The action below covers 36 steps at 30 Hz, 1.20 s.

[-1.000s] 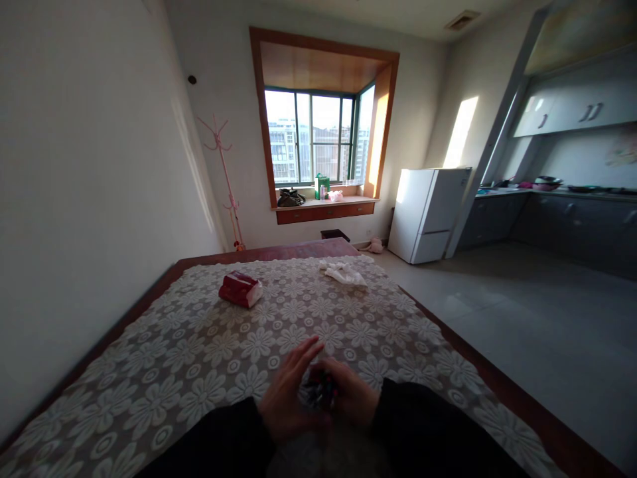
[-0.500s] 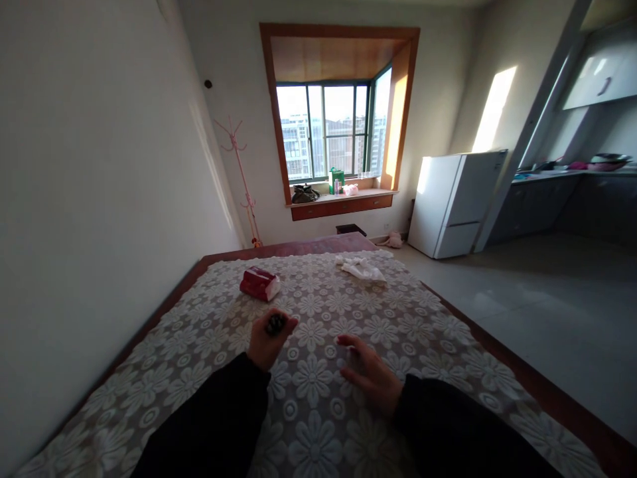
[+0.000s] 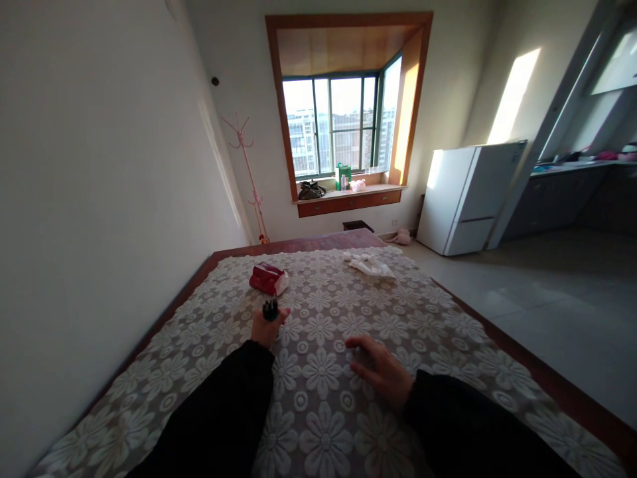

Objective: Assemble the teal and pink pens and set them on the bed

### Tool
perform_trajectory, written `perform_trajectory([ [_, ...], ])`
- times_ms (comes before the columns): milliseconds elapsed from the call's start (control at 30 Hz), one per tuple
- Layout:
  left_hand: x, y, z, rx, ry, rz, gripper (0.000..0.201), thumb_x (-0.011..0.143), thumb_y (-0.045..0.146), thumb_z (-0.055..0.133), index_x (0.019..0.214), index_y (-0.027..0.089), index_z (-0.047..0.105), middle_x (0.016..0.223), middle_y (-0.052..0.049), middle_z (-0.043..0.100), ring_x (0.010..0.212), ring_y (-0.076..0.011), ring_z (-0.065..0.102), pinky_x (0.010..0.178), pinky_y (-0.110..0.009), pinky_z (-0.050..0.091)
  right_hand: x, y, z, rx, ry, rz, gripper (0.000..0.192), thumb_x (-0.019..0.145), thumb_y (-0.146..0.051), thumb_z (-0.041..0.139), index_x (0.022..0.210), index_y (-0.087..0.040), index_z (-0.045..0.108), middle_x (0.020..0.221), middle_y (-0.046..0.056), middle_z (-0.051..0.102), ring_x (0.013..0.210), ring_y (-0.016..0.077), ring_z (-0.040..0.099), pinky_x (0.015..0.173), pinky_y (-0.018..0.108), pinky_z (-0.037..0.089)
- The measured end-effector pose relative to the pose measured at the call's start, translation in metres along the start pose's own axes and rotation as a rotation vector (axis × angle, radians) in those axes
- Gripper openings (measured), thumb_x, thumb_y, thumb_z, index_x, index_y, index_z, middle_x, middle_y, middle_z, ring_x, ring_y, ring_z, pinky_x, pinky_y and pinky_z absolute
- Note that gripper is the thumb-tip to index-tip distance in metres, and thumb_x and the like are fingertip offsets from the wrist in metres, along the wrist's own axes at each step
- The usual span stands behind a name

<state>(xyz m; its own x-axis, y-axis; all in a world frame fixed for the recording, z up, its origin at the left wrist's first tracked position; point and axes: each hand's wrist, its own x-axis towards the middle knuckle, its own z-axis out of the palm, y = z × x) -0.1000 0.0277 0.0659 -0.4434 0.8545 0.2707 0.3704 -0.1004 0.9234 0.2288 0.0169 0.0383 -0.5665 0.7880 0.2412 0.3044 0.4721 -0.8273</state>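
My left hand [image 3: 265, 326] is stretched out over the lace-covered table [image 3: 438, 312] and is closed around a small bundle of dark pens [image 3: 270, 309], whose tips stick up above my fingers. It is a short way in front of a red tissue pack [image 3: 268, 278]. My right hand [image 3: 379, 367] lies flat on the flower-patterned cloth with fingers spread and nothing in it. Both forearms wear black sleeves.
A crumpled white cloth [image 3: 369, 265] lies at the far right of the table. A white wall runs along the left. Beyond stand a pink coat rack [image 3: 247, 174], a window sill with bags [image 3: 348, 194] and a white fridge [image 3: 470, 197]; grey floor lies to the right.
My hands, together near my body around the dark bundle, have parted. The left hand carried the bundle forward toward the red pack; the right hand settled flat on the cloth.
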Motion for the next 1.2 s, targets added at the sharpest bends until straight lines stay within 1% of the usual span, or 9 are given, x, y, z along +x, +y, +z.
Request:
perform_trajectory([
  [200,0.009,-0.007,-0.009,0.022,-0.024,0.011,0.04,0.065,0.056,0.077,0.059,0.018,0.066,0.063,-0.006,0.068,0.062,-0.0201,0.062,0.064,-0.032,0.05,0.001,-0.002,-0.003,-0.014,-0.006,-0.013,0.035,0.088,-0.04,0.064,0.118,-0.021,0.066,0.122,0.013,0.073,0.119,0.0296,0.066,0.108,0.049,0.05],
  [367,0.013,-0.007,-0.016,0.029,-0.067,0.068,0.04,0.067,0.056,0.076,0.06,0.018,0.065,0.09,-0.012,0.076,0.078,-0.0227,0.067,0.073,-0.034,0.054,0.001,-0.002,-0.004,-0.023,-0.035,-0.044,0.036,0.09,-0.042,0.063,0.118,-0.021,0.067,0.123,0.013,0.071,0.119,0.03,0.066,0.107,0.049,0.05],
  [567,0.02,-0.019,-0.02,0.14,-0.139,0.08,0.043,0.067,0.058,0.076,0.06,0.018,0.061,0.095,-0.013,0.075,0.076,-0.0214,0.067,0.07,-0.033,0.054,0.002,-0.002,-0.005,-0.031,-0.057,-0.041,0.036,0.089,-0.043,0.063,0.117,-0.022,0.069,0.125,0.013,0.071,0.12,0.0292,0.065,0.108,0.048,0.05],
  [633,0.025,-0.018,-0.026,0.208,-0.143,0.079,0.044,0.073,0.06,0.068,0.061,0.019,0.06,0.093,-0.012,0.074,0.074,-0.0213,0.067,0.069,-0.032,0.054,0.002,-0.002,-0.005,-0.036,-0.068,-0.041,0.036,0.089,-0.043,0.063,0.118,-0.022,0.068,0.126,0.013,0.07,0.121,0.029,0.065,0.109,0.048,0.05],
  [733,0.032,-0.01,-0.043,0.367,-0.192,0.088,0.039,0.076,0.057,0.066,0.064,0.02,0.064,0.074,-0.008,0.07,0.071,-0.0226,0.066,0.069,-0.032,0.052,0.001,-0.003,-0.006,-0.031,-0.092,-0.047,0.036,0.091,-0.044,0.062,0.117,-0.021,0.069,0.129,0.014,0.068,0.123,0.029,0.064,0.111,0.049,0.049],
  [900,0.038,0.006,-0.076,0.693,-0.353,0.085,0.021,0.056,0.038,0.084,0.061,0.024,0.069,0.063,-0.005,0.065,0.076,-0.0313,0.069,0.077,-0.04,0.051,0.0,-0.003,-0.006,-0.041,-0.138,-0.058,0.037,0.091,-0.047,0.063,0.118,-0.021,0.07,0.131,0.015,0.067,0.127,0.0297,0.062,0.114,0.05,0.047],
  [1033,0.038,0.004,-0.08,0.809,-0.452,0.092,0.024,0.057,0.031,0.081,0.08,0.025,0.076,0.087,-0.01,0.075,0.095,-0.0391,0.072,0.089,-0.047,0.053,0.0,0.001,-0.005,-0.042,-0.12,-0.055,0.04,0.09,-0.05,0.065,0.118,-0.022,0.07,0.13,0.015,0.067,0.127,0.0313,0.062,0.113,0.051,0.047],
  [1100,0.038,0.002,-0.077,0.825,-0.505,0.109,0.042,0.06,0.029,0.078,0.101,0.026,0.078,0.108,-0.01,0.077,0.109,-0.0386,0.07,0.099,-0.046,0.052,0.0,0.002,-0.004,-0.04,-0.117,-0.051,0.04,0.09,-0.051,0.066,0.117,-0.023,0.071,0.13,0.014,0.067,0.127,0.0316,0.062,0.113,0.052,0.047],
  [1200,0.034,-0.001,-0.072,0.852,-0.582,0.111,0.073,0.062,0.025,0.072,0.135,0.023,0.068,0.14,-0.011,0.067,0.131,-0.0335,0.061,0.114,-0.04,0.044,0.001,0.002,-0.004,-0.042,-0.12,-0.057,0.039,0.09,-0.051,0.066,0.117,-0.023,0.071,0.13,0.015,0.067,0.127,0.0314,0.063,0.113,0.051,0.047],
])
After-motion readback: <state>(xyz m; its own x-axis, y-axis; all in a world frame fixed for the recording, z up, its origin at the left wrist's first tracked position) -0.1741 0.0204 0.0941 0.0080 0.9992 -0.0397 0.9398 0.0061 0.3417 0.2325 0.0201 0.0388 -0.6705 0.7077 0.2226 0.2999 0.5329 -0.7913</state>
